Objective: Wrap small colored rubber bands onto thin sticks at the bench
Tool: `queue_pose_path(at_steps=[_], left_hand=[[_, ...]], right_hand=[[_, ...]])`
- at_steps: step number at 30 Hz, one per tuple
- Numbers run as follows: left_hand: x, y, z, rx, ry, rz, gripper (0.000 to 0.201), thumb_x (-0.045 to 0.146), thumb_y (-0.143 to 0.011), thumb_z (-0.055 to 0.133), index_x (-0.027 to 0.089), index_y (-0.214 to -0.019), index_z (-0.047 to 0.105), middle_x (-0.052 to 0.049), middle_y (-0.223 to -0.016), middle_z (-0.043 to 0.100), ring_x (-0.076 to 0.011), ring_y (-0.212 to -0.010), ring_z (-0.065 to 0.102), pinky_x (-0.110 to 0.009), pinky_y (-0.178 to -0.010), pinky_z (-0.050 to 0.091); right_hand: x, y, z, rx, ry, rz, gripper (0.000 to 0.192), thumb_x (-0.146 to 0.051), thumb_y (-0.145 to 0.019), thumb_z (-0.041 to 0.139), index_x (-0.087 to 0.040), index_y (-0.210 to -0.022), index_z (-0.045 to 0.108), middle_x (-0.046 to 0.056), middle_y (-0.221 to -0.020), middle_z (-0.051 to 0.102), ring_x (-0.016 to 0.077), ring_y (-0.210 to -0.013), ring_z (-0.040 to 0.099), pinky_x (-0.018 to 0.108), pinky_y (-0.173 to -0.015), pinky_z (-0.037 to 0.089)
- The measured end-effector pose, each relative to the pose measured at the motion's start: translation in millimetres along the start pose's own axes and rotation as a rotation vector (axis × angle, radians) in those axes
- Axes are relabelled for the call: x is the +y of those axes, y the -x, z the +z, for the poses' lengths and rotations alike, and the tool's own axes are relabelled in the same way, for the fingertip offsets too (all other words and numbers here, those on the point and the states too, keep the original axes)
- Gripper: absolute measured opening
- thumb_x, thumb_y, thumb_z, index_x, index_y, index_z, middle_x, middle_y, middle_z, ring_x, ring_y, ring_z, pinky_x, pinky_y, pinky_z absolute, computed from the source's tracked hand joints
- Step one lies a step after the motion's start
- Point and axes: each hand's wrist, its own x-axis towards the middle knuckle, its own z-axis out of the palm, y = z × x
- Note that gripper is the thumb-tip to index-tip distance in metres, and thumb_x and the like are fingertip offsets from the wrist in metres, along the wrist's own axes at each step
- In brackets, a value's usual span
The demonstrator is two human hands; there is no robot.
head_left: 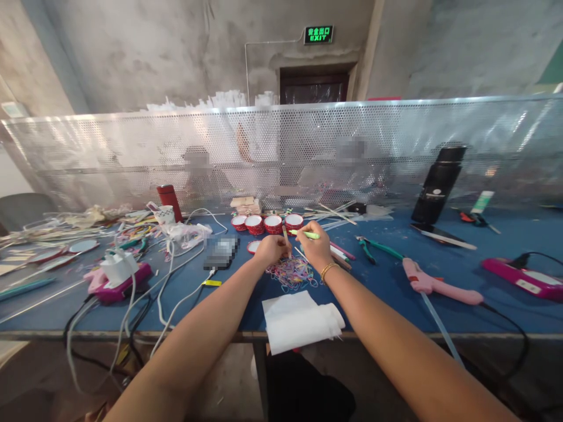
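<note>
In my right hand is a light green marker, its tip pointing left. My left hand is closed around a thin flat wooden stick that stands nearly upright. The marker's tip is close to the top of the stick; I cannot tell whether they touch. Beneath both hands lies a tangled heap of colourful thin loops. Just beyond them, small round red containers with white tops stand in a row. Several more pens rest beside my right hand.
A folded white cloth lies at the table's front edge. Rightward are teal-handled pliers, a pink glue gun, a black bottle and a magenta power strip. A phone, cables and another power strip occupy the left.
</note>
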Motion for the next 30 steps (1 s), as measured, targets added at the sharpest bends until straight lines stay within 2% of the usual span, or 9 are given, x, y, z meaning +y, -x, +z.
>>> queue_pose_path(at_steps=[4,7,11,15,20,24,27,30], left_hand=[[7.2,5.4,-1.2,-0.004,-0.007,0.009,0.006,0.020,-0.077,0.074,0.016,-0.080,0.076,-0.001,-0.070,0.073,-0.0138,-0.067,0.068,-0.022,-0.067,0.054],[9.3,6.5,0.0,-0.010,0.024,0.018,0.007,0.020,-0.081,0.071,0.016,-0.076,0.073,0.000,-0.067,0.071,-0.0127,-0.064,0.066,-0.022,-0.066,0.053],[9.9,6.2,3.2,0.010,0.104,-0.033,0.014,0.016,-0.085,0.064,0.016,-0.072,0.067,0.001,-0.063,0.068,-0.0117,-0.059,0.064,-0.022,-0.064,0.051],[13.8,9.4,3.9,-0.019,0.148,-0.056,0.019,0.015,-0.085,0.062,0.017,-0.067,0.062,0.002,-0.060,0.066,-0.0111,-0.058,0.063,-0.021,-0.064,0.050],[19.6,14.4,-1.4,-0.076,0.045,-0.058,0.016,0.021,-0.082,0.067,0.016,-0.067,0.066,0.000,-0.061,0.068,-0.0121,-0.055,0.060,-0.022,-0.057,0.046],[16.1,9.8,-11.5,-0.018,0.056,0.065,0.013,0.023,-0.083,0.065,0.015,-0.075,0.072,-0.002,-0.073,0.074,-0.0150,-0.068,0.067,-0.025,-0.069,0.053],[8.5,4.5,-19.0,0.086,-0.053,0.163,0.014,0.022,-0.082,0.065,0.016,-0.079,0.077,-0.004,-0.088,0.078,-0.0175,-0.084,0.071,-0.026,-0.078,0.053],[3.3,2.9,-22.9,0.118,-0.150,0.192,0.017,0.024,-0.084,0.063,0.017,-0.078,0.078,-0.004,-0.097,0.080,-0.0197,-0.092,0.072,-0.027,-0.084,0.053]], right_hand=[[-0.7,-1.0,2.6,-0.037,-0.144,0.066,0.019,-0.039,-0.077,0.061,-0.023,-0.085,0.068,0.000,-0.068,0.069,0.0204,-0.066,0.065,0.031,-0.066,0.049],[-0.2,-1.8,3.4,-0.009,-0.190,0.079,0.021,-0.040,-0.074,0.064,-0.022,-0.085,0.070,0.002,-0.074,0.072,0.0207,-0.069,0.066,0.031,-0.066,0.050],[3.7,-2.9,3.1,0.030,-0.196,0.098,0.019,-0.035,-0.070,0.068,-0.023,-0.085,0.067,0.003,-0.077,0.074,0.0205,-0.069,0.066,0.032,-0.066,0.051],[6.8,-3.4,2.6,0.045,-0.197,0.133,0.016,-0.039,-0.077,0.065,-0.024,-0.076,0.060,0.001,-0.067,0.071,0.0189,-0.061,0.064,0.031,-0.063,0.049],[5.4,-4.6,1.2,0.099,-0.215,0.116,0.020,-0.040,-0.079,0.065,-0.024,-0.071,0.057,0.001,-0.066,0.070,0.0185,-0.064,0.064,0.030,-0.068,0.049],[3.6,-6.8,0.5,0.153,-0.236,0.136,0.017,-0.039,-0.075,0.064,-0.023,-0.073,0.059,0.001,-0.066,0.069,0.0184,-0.064,0.063,0.030,-0.067,0.048],[2.1,-7.8,0.2,0.155,-0.243,0.130,0.015,-0.038,-0.073,0.063,-0.022,-0.073,0.060,0.001,-0.066,0.069,0.0188,-0.065,0.063,0.029,-0.066,0.048],[0.4,-7.8,-0.4,0.146,-0.240,0.119,0.015,-0.037,-0.072,0.062,-0.022,-0.075,0.063,0.001,-0.067,0.069,0.0196,-0.068,0.065,0.029,-0.066,0.048]])
